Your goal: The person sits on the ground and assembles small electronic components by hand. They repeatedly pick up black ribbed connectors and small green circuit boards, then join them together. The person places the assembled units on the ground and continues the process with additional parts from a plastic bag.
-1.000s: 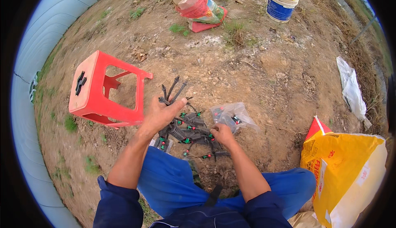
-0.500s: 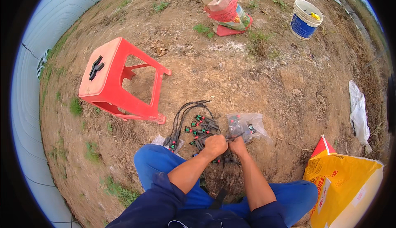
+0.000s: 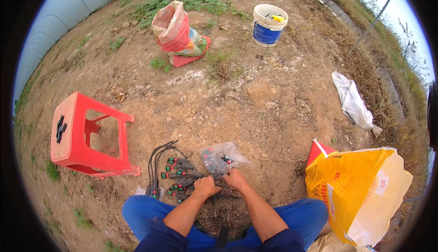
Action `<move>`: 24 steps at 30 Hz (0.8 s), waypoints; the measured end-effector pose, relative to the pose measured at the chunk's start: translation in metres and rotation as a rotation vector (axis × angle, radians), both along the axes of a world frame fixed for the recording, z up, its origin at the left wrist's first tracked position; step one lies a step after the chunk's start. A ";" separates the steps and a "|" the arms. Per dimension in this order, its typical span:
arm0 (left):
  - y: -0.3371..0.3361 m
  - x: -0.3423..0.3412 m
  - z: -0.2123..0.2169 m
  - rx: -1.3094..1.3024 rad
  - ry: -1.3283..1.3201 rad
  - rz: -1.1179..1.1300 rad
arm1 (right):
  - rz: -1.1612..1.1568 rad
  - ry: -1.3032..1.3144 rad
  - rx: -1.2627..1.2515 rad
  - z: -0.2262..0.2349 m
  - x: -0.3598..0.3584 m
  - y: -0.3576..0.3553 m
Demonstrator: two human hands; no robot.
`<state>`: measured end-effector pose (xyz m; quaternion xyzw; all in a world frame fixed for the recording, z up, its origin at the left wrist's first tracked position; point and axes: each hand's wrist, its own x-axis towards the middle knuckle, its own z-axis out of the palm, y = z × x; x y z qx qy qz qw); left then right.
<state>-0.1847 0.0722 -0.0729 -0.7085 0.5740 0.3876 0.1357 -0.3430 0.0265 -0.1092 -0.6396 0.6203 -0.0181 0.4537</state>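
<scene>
Low in front of me my left hand [image 3: 206, 187] is closed, with a thin dark piece, seemingly black tubing, sticking out beside its fingers. My right hand [image 3: 235, 178], its fingers curled, sits at the lower edge of a clear plastic bag [image 3: 232, 151]; what it grips is hidden. Red, green and dark small parts show through the bag. Left of my hands, several small sprinkler assemblies [image 3: 182, 175] with green and red heads and ribbed black bodies lie on the soil. Beyond them, black tubes [image 3: 153, 161] curve in a loose bundle.
A red plastic stool [image 3: 98, 135] stands left, black clips [image 3: 60, 129] on its seat. Farther off are an open red-and-white sack [image 3: 175, 33] and a white-and-blue bucket [image 3: 268, 26]. To the right lie a yellow sack [image 3: 351, 188] and a white plastic sheet [image 3: 353, 99].
The view has swung to the right, shifting the scene left. My hands, close together before at a dark piece, are now farther apart, the right one up against the clear bag.
</scene>
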 end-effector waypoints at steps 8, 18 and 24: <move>-0.017 0.043 0.156 -0.303 0.069 -0.288 | 0.017 -0.099 -0.162 0.078 -0.021 -0.071; 0.112 0.144 0.303 -0.286 0.101 0.142 | 0.174 0.141 0.158 0.203 -0.061 0.014; 0.177 0.103 0.326 -0.126 -0.060 -0.011 | 0.144 0.090 0.191 0.357 -0.035 -0.005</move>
